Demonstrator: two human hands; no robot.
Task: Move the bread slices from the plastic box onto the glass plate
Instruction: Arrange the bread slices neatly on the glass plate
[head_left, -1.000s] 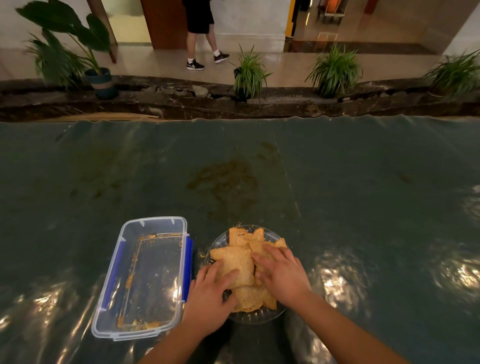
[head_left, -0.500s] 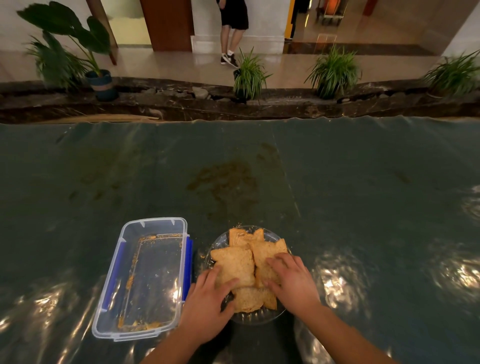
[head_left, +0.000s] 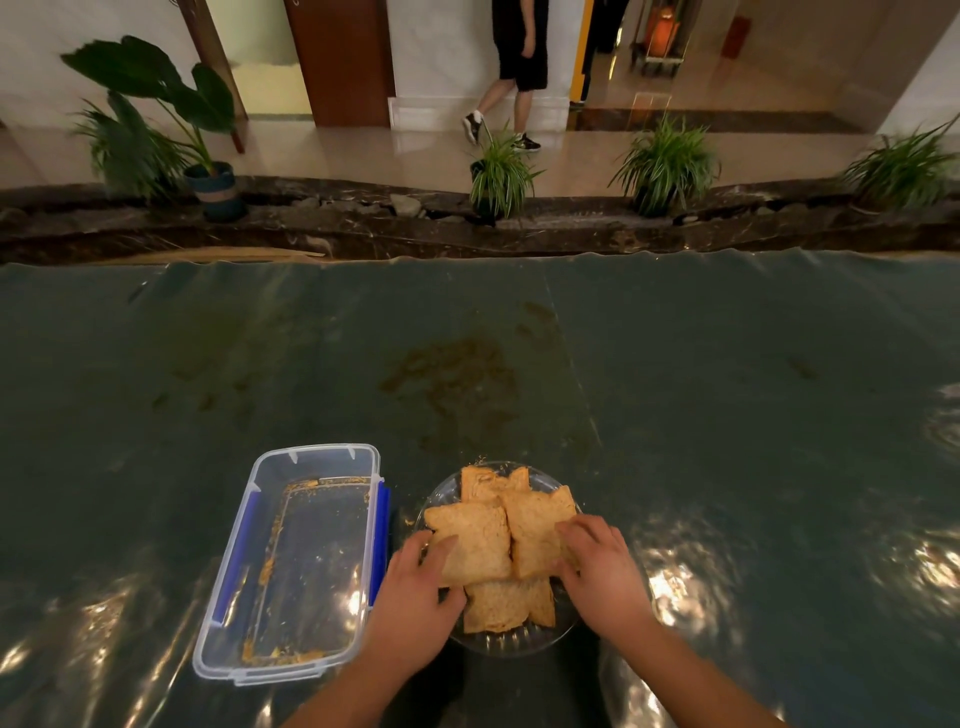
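Left grip (head_left: 415, 597) open on bread slices (head_left: 480, 545) | right grip (head_left: 602, 571) same | glass plate (head_left: 519, 644) beside plastic box (head_left: 291, 561)

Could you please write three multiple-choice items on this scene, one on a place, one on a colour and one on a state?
1. Where does the plastic box lie relative to the glass plate?
A. On its left
B. On its right
C. Stacked on top of it

2. What colour are the box's side clips?
A. Red
B. Blue
C. Yellow

3. What is the state of the box?
A. Full of bread slices
B. Closed with a lid
C. Open, holding only crumbs

Answers:
1. A, since the box sits left of the plate on the dark table cover.
2. B, as both clips show blue.
3. C, because the bread slices are all on the plate, with the left hand and right hand resting at their edges.
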